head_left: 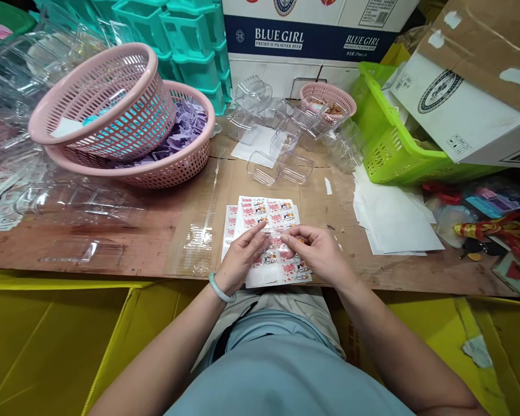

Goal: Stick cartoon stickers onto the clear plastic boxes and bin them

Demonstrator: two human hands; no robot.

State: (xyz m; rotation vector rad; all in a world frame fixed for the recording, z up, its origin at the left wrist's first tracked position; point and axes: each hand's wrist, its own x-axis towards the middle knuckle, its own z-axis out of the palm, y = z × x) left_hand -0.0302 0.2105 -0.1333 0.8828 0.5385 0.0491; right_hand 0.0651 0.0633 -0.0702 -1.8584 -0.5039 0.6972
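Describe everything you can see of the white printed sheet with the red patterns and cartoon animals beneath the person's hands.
The white rectangular sheet looks like thin paper, printed with repeated red patterns and cartoon animals in rows; a patch near its lower end looks blank. It lies roughly flat, slightly turned, overlapping another white printed sheet to its left, its near end at the edge of the brown worktable. The left hand and right hand hide part of it; contact is unclear.
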